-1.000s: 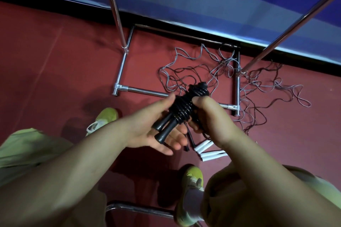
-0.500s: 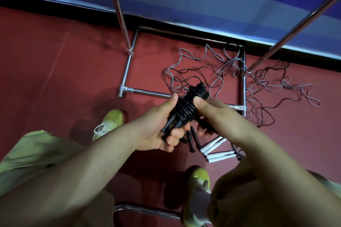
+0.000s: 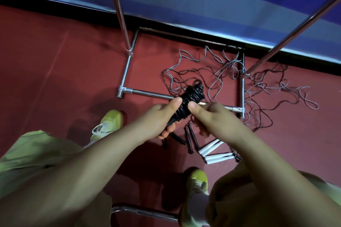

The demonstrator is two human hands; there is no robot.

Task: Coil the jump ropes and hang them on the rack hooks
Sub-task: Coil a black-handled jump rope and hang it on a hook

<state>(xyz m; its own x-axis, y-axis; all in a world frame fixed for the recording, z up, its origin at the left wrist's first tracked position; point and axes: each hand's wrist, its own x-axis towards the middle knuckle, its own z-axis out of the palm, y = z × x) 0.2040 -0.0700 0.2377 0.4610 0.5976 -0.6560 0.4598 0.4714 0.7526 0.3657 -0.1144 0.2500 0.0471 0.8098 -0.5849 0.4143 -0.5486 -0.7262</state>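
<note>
Hands [image 3: 186,118] around coiled black rope [image 3: 186,103]

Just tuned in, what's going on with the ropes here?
A person holds a coiled black jump rope in both hands: the left hand grips its lower end, the right hand pinches the coil. It is not yet hung. Loose tangled ropes lie on the red floor around the rack base, white handles nearby.

The coiled black rope [image 3: 188,103] looks glossy and smooth, like plastic. The rack frame [image 3: 147,94] is polished, shiny metal tube. At three o'clock from it, loose cords [image 3: 273,88] look thin and slick. The red floor [image 3: 55,64] is matt. White handles [image 3: 212,148] look matt.
</note>
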